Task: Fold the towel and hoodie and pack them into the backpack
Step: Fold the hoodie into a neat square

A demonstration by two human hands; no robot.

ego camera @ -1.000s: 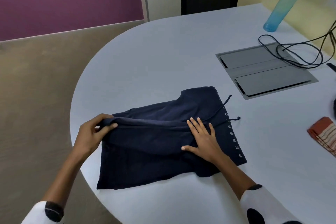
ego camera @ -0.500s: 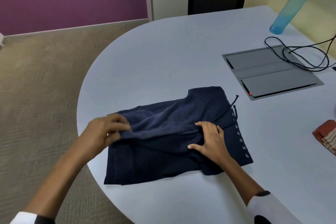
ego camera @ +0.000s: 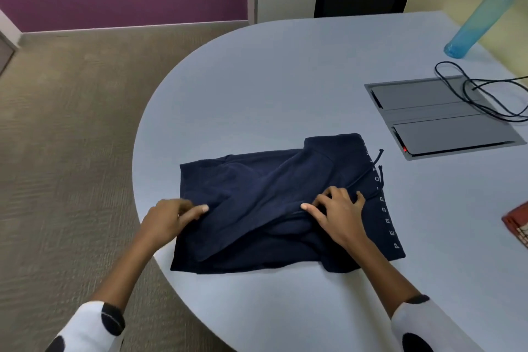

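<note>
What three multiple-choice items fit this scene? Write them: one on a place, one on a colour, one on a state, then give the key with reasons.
1. Where does the hoodie lie?
A. on the floor
B. on the table, near its rounded edge
C. on the grey panel

2. What colour is the bottle?
A. light blue
B. red
C. black

3. What is the left hand doing?
A. resting flat on bare table
B. holding the bottle
C. pinching a fold of the hoodie

Key: 1 B, the cloth is spread on the tabletop; 2 A, translucent blue plastic; 3 C, thumb and fingers grip the fabric while the right hand grips it too.
</note>
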